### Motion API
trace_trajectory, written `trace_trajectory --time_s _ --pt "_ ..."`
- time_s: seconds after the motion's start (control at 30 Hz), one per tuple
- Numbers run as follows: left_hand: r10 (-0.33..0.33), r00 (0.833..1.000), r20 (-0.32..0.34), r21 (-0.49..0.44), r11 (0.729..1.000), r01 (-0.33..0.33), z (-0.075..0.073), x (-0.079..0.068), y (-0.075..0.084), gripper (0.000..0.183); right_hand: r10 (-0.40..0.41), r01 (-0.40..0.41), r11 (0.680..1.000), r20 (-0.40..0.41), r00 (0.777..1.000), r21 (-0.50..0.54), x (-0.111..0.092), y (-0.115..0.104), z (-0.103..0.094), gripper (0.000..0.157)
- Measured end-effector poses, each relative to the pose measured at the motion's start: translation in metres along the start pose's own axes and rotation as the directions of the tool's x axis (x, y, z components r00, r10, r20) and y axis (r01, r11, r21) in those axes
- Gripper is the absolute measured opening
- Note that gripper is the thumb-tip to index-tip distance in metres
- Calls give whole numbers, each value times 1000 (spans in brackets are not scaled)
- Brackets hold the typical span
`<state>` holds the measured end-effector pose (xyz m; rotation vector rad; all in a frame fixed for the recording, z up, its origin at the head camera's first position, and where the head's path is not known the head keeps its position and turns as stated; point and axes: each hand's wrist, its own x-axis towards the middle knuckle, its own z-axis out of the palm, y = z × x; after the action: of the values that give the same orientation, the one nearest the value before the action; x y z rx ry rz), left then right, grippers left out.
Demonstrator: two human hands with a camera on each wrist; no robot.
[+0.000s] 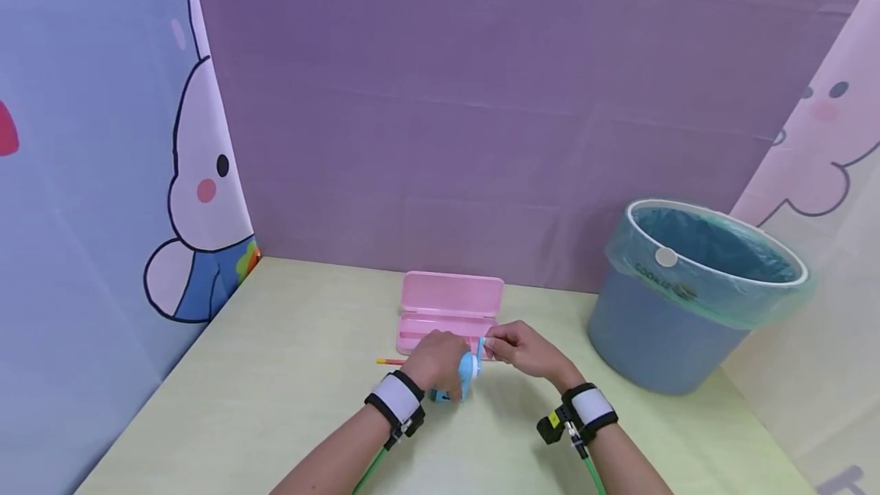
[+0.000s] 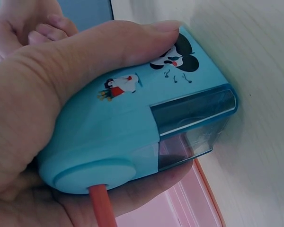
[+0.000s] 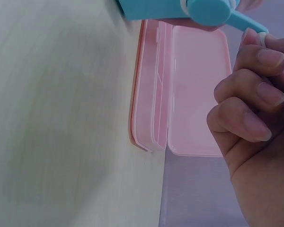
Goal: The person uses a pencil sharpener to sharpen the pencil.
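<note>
My left hand (image 1: 435, 361) grips a light blue pencil sharpener (image 2: 118, 120) with cartoon stickers and a clear shavings drawer (image 2: 194, 113). In the left wrist view its thumb lies along the top. A red pencil (image 2: 102, 205) sticks out of the sharpener's front hole; its yellow-ended part shows left of the hand in the head view. My right hand (image 1: 528, 350) pinches the white knob of the blue crank (image 3: 246, 21) between thumb and index finger, the other fingers curled. Behind both hands lies an open pink pencil case (image 1: 452, 294).
A blue bin (image 1: 660, 327) with a green-tinted liner stands at the right of the pale table (image 1: 275, 373). Behind the table hangs a purple backdrop (image 1: 440, 113), with a cartoon-printed sheet (image 1: 82, 250) at the left. Each wrist wears a strap with a cable.
</note>
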<state>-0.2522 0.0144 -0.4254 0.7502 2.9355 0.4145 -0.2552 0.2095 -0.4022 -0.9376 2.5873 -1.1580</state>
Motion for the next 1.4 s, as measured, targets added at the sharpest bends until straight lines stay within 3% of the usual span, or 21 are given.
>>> trace_trajectory --time_s 0.2,0.33,0.8,1.13,1.4 --pt "2 1000 7 -6 1000 -2 0 -2 4 49 43 -45 998 -29 999 -52 10 36 6 25" --pt "-2 1000 4 8 1000 2 1 -2 4 50 28 -30 998 -42 999 -55 14 46 8 23" --pt "-3 1000 -6 1 1000 3 0 -5 -2 47 -5 2 997 -32 999 -71 20 47 13 21" --pt "2 1000 -4 -1 1000 -2 3 -4 -2 46 13 -10 993 28 1000 -120 23 65 28 22" --pt "25 999 -39 13 1000 -25 -1 -3 -2 46 6 -5 992 8 1000 -126 22 70 29 22"
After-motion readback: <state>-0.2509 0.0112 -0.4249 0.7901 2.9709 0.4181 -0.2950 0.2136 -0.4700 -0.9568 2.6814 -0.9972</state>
